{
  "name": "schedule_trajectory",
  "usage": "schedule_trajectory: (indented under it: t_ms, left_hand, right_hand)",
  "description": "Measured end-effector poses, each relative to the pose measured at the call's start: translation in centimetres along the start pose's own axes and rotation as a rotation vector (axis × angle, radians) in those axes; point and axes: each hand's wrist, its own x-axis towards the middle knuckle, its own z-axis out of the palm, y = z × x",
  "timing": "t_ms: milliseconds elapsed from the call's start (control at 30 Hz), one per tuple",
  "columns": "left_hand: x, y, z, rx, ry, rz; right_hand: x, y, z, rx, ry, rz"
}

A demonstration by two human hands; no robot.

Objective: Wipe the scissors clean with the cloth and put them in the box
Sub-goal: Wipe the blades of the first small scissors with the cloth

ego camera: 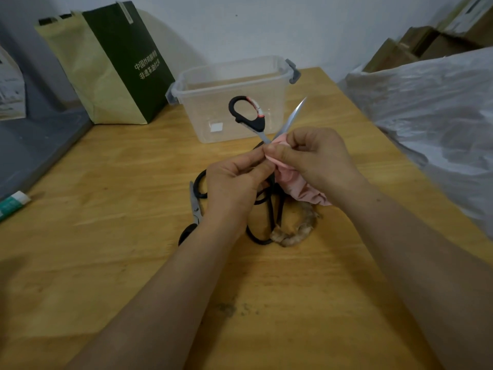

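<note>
Pinching the steel scissors [258, 126] near their pivot, your left hand [234, 182] holds them up over the middle of the wooden table [120, 196], blades spread. One black handle loop, taped red and white, stands up to the left, and one bare blade points up to the right. The second handle and second blade are hidden behind your hands. Your right hand [317, 153] has its fingers curled, pinching the crumpled pink cloth [296, 182] against the metal just beside your left fingertips; the rest of the cloth hangs below that hand.

Just beyond the scissors, toward the far edge, stands the clear plastic box [197, 110] with grey latches, lid off. Under your wrists lie more black-handled scissors [269, 214], partly covered, so you cannot tell how many. Touching them is a brownish ragged ring [296, 231], hard to make out.

A green and yellow paper bag [114, 65] stands at the far left corner. A green and white tube [13, 202] is cut off at the left edge. Crinkled white plastic sheeting [432, 102] covers the right edge, with cardboard boxes [426, 41] behind it against the pale wall [240, 28].
</note>
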Motion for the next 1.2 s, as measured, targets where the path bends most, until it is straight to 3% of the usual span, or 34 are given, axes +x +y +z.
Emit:
schedule_trajectory:
  t_ms: [167, 333, 533, 733, 933, 1033, 1200]
  left_hand:
    - [0.1, -0.2, 0.0, 0.004, 0.029, -0.055]
    - [-0.1, -0.4, 0.1, 0.062, 0.034, -0.08]
    - [-0.1, -0.1, -0.2, -0.014, 0.024, -0.13]
    - [0.1, -0.1, 0.0, -0.021, 0.023, -0.156]
    - [0.1, 0.0, -0.1, -0.002, 0.089, -0.148]
    - [0.0, -0.1, -0.1, 0.011, 0.084, -0.139]
    - [-0.3, -0.2, 0.3, 0.089, 0.036, -0.081]
  right_hand:
    - [0.0, 0.0, 0.2, -0.038, 0.041, -0.039]
    - [0.2, -0.2, 0.2, 0.019, 0.017, 0.062]
    - [0.0, -0.3, -0.3, 0.273, -0.058, 0.163]
    - [-0.1, -0.1, -1.5, 0.285, -0.099, 0.167]
    - [0.2, -0.6, -2.2, 0.588, -0.201, 0.369]
    - [-0.1, 0.1, -2.3, 0.438, -0.148, 0.278]
    - [-0.4, -0.1, -1.3, 0.409, -0.022, 0.199]
